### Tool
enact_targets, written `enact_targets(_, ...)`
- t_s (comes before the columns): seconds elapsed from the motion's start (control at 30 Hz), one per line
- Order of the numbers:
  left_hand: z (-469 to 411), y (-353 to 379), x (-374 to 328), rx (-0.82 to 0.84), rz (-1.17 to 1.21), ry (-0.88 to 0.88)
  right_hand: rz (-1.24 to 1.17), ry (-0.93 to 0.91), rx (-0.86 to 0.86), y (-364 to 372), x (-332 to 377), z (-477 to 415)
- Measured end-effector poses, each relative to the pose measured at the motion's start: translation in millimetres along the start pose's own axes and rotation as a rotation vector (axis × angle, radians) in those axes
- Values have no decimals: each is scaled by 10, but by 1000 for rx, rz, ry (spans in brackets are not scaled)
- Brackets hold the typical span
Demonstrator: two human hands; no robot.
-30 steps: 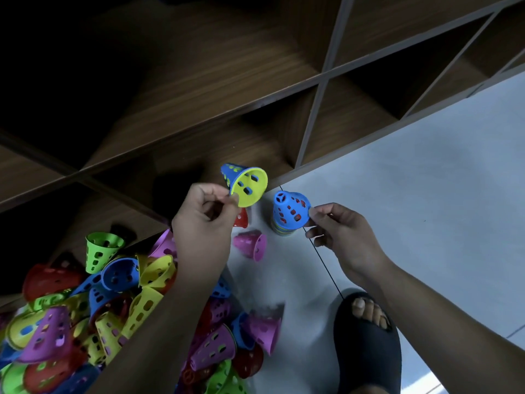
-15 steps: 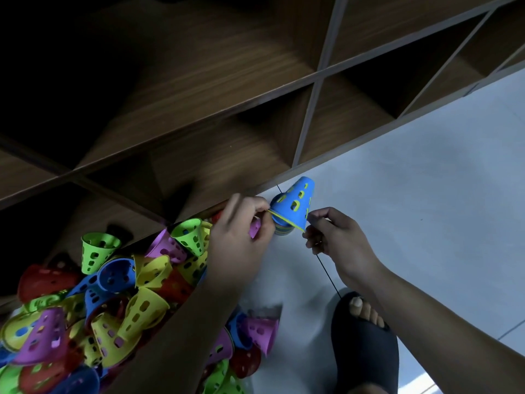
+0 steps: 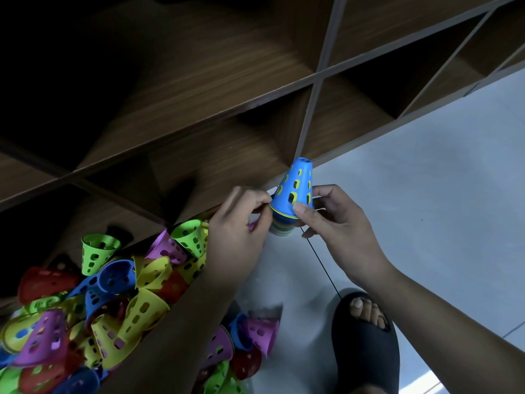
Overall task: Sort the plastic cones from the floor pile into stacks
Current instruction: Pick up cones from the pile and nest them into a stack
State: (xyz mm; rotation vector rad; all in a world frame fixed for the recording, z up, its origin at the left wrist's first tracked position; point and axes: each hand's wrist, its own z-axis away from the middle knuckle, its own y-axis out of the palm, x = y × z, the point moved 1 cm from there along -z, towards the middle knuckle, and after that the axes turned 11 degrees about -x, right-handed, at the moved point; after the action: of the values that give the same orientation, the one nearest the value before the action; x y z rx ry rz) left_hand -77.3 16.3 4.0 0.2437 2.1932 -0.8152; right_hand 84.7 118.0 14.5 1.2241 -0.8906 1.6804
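A stack of perforated plastic cones (image 3: 294, 191) stands on the grey floor by the shelf's base, blue on top with yellow showing through its holes and several coloured rims below. My left hand (image 3: 241, 223) pinches the stack's lower left rim. My right hand (image 3: 332, 220) grips its right side, thumb on the blue cone's base. A loose pile of cones (image 3: 113, 302) in green, yellow, blue, purple and red lies on the floor at the lower left, partly hidden by my left forearm.
A dark wooden shelf unit (image 3: 255, 89) with open compartments runs across the top. A foot in a black slipper (image 3: 366, 336) rests on the floor at the bottom right. A dark tile seam (image 3: 324, 265) runs from the stack toward the slipper.
My left hand brought the yellow-and-blue cone over and both hands joined the cones over the floor stack. The blue cone now stands upright on top, held from both sides.
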Motion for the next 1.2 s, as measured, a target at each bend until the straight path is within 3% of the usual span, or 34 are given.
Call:
enact_targets(0.3, 101, 56, 194, 87, 18, -63, 334, -146, -57, -70, -248, -134)
enact_targets(0.6, 324, 51, 692, 217, -148, -255, 544, -65, -47, -93, -671, 6)
enact_targets(0.73, 461, 97, 852, 309, -223, -219, 612, 76, 149, 2, -940, 155)
enact_targets(0.87, 585, 145, 999, 506, -322, -184, 524, 347, 459, 88, -1188, 379)
enact_targets(0.97, 627, 168, 1007, 559, -325, -207, 467, 474, 648, 138, -1277, 559)
enact_targets(1.1, 651, 173, 982, 594, -334, -177, 553, 529, 791, 192, -1402, 718)
enact_targets(1.2, 634, 187, 997, 604, -338, -189, 606, 463, 767, 188, -1468, 746)
